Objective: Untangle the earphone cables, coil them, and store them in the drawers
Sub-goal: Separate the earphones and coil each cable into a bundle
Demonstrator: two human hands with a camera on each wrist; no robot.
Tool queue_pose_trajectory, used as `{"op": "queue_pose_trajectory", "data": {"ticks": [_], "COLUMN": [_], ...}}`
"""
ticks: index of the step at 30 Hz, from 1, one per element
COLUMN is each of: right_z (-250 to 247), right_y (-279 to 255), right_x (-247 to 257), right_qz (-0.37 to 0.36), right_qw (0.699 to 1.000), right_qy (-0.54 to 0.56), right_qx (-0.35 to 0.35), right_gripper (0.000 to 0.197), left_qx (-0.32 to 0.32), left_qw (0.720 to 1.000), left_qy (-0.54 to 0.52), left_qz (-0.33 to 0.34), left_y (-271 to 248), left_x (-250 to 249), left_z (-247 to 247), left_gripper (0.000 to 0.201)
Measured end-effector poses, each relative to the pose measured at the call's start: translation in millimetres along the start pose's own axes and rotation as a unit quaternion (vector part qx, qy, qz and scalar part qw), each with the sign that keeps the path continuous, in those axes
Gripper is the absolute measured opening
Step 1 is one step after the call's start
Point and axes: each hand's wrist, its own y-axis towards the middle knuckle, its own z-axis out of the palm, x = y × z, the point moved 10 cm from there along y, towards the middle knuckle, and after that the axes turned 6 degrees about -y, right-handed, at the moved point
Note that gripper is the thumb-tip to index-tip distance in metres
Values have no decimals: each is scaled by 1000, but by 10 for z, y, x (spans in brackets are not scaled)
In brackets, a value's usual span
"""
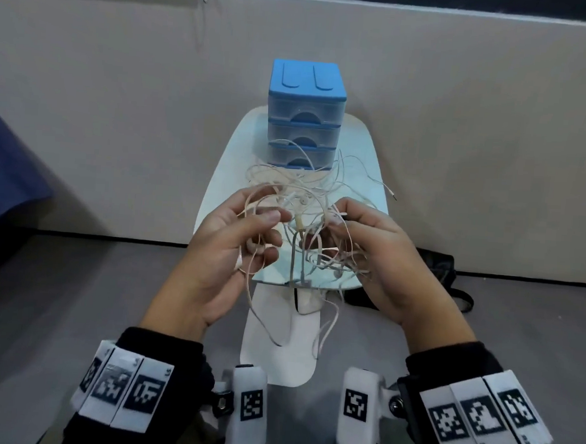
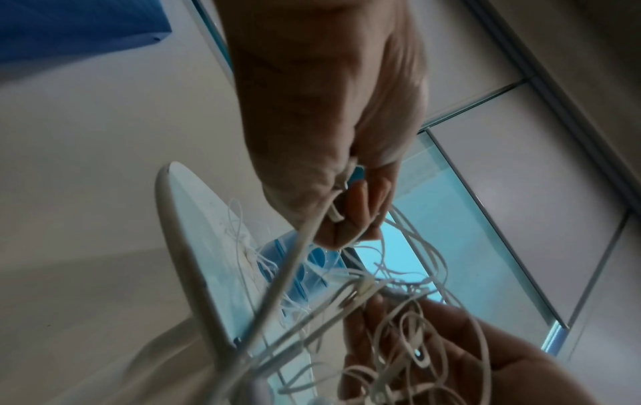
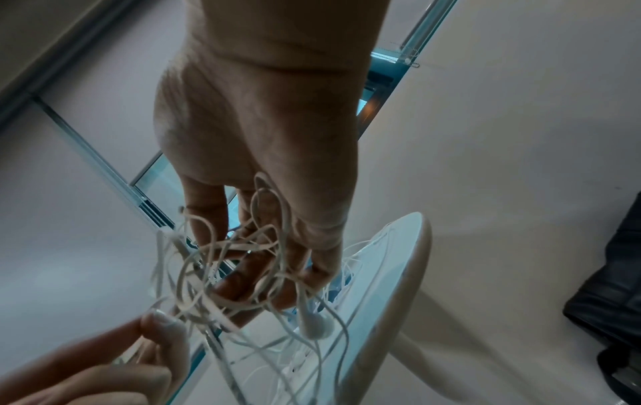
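A tangle of white earphone cables [image 1: 314,223] hangs between both hands above a small white table [image 1: 226,169]. My left hand [image 1: 249,233] curls its fingers round a bundle of loops, an earbud [image 1: 238,261] dangling below it; the left wrist view shows the fingers [image 2: 350,211] pinching cable. My right hand [image 1: 356,232] holds the other side of the tangle, cables [image 3: 222,274] looped over its curled fingers, an earbud [image 3: 314,327] hanging. More cable lies on the table towards a blue-topped three-drawer unit [image 1: 305,116], all drawers closed.
The table stands on a white pedestal base [image 1: 277,351] on grey floor. A black bag [image 1: 436,268] lies on the floor to the right. Blue fabric [image 1: 3,169] sits at the far left. A beige wall [image 1: 120,108] is behind the drawers.
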Motion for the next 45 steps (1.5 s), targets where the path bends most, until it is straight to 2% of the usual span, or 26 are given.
{"op": "queue_pose_trajectory", "data": {"ticks": [2,4,7,9,13,16,20,23,25,26,28,30,32,34,35,36,38,39,41,43,45], "right_z": [-17,-58,-121,-153,-253,-334,-522,-564,-558,-540,-505,-513,-412,-216,-71,119,397,440,414,331,172], "right_y": [-27,-45,-44,-2,172,267,387,571,714,791,896,899,720,533,466,381,234,189,127,76,25], "right_x": [-42,-91,-101,-42,199,381,585,668,652,624,482,315,276,241,182,108,-40,-110,-165,-131,40], "right_qz": [13,26,33,32,16,16,-8,-10,19,34,65,58,-5,-73,-75,-62,-31,-23,-24,-36,-46], "right_qw": [1000,999,997,995,992,991,982,980,979,974,938,899,891,906,923,934,921,907,889,882,896], "right_qy": [-5,-19,-54,-62,-90,-82,-35,-16,-79,-150,-321,-415,-427,-389,-363,-350,-378,-405,-442,-456,-434], "right_qx": [-9,-22,-48,-64,-84,-104,-185,-197,-185,-165,-118,-123,-156,-147,-102,-36,84,112,119,112,83], "right_gripper": [17,11,23,24,19,27,22,23,18,14,13,25,28,11,3,9,20,21,18,17,16], "left_qx": [-3,-6,-13,-21,-54,-91,-110,-111,-108,-108,-110,-122,-134,-137,-138,-140,-147,-152,-151,-137,-121], "left_qw": [1000,1000,1000,999,997,992,990,993,994,994,993,990,985,981,981,982,984,984,986,989,993], "left_qy": [5,10,24,31,53,67,75,37,-10,-27,-48,-71,-107,-132,-133,-126,-103,-92,-73,-46,8], "left_qz": [2,3,5,6,30,52,43,20,1,-8,-22,-29,-30,-30,-30,-27,-20,-17,-10,-9,-13], "left_y": [-16,-26,-56,-65,-62,-102,-167,-178,-142,-112,-52,-16,-5,2,18,27,57,63,74,74,78], "left_x": [31,38,-4,-62,-261,-373,-330,-298,-290,-277,-217,-132,-48,36,72,110,152,160,140,78,9], "left_z": [-1,-19,-28,-24,-75,-235,-399,-440,-424,-407,-374,-362,-361,-354,-348,-352,-333,-327,-290,-261,-278], "left_gripper": [45,34,23,20,30,41,42,38,34,34,34,35,34,31,29,27,25,26,26,25,24]}}
